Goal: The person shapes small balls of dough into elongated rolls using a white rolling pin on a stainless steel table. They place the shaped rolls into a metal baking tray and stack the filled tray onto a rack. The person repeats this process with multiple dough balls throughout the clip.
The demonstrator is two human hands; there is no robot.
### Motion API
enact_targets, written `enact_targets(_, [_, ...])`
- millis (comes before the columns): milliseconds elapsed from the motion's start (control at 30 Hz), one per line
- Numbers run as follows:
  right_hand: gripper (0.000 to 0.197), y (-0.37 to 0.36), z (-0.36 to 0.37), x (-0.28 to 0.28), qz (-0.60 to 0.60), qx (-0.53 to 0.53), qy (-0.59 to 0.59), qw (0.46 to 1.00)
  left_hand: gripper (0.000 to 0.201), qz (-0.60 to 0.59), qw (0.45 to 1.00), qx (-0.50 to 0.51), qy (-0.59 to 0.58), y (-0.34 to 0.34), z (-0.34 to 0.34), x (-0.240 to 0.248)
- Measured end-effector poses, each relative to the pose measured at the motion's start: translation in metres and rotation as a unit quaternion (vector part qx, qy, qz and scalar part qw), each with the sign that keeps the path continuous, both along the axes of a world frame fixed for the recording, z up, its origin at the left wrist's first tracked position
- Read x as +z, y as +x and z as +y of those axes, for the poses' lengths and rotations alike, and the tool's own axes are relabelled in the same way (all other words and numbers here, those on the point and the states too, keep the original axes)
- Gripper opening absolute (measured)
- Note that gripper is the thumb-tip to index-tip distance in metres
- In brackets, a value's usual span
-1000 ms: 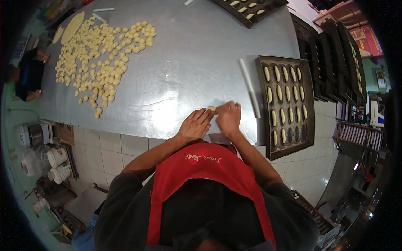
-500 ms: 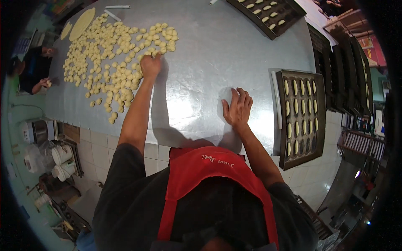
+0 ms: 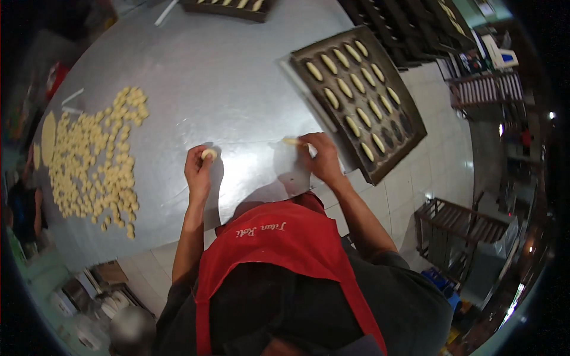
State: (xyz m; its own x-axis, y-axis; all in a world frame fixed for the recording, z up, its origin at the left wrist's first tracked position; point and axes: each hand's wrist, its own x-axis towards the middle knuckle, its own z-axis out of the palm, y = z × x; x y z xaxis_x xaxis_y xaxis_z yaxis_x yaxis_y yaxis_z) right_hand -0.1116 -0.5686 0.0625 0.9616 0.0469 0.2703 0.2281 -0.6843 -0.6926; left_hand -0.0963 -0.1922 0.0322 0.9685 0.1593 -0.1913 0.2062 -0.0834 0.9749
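Note:
Between the thumb and fingers of my left hand (image 3: 198, 169) is a small round dough ball (image 3: 209, 154), just above the metal table (image 3: 237, 89). My right hand (image 3: 320, 157) pinches a slim dough roll (image 3: 291, 141) at one end; its other end points left. Close to the right hand lies a dark baking tray (image 3: 395, 148) with a raised rim. Long pale dough rolls (image 3: 344, 88) sit in rows of its hollows, and a few hollows at its near right side hold none. Many dough balls (image 3: 101, 160) are spread over the left part of the table.
Flat dough sheets (image 3: 48, 139) lie beyond the dough balls at the far left. Another filled tray (image 3: 237, 9) is at the far edge. Dark stacked trays (image 3: 404, 29) stand at the back right. A slatted rack (image 3: 457, 222) is on the floor at right.
My left hand has come back from the pile with a dough ball. My right hand, empty before, now grips a dough roll. The view has turned rightward.

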Motion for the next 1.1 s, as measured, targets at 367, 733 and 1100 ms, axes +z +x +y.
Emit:
enact_targets(367, [0.046, -0.05, -0.296, -0.017, 0.068, -0.229, -0.389, 0.89, 0.027, 0.078, 0.996, -0.005, -0.033, -0.007, -0.043, -0.015])
enact_targets(733, [0.046, 0.107, 0.01, -0.03, 0.014, -0.052, -0.172, 0.984, 0.046, -0.187, 0.816, -0.176, 0.518, -0.017, -0.125, 0.0])
enact_targets(1100, [0.048, 0.108, 0.074, -0.035, -0.075, 0.243, -0.073, 0.964, 0.078, -0.137, 0.797, -0.082, 0.582, 0.048, -0.084, -0.013])
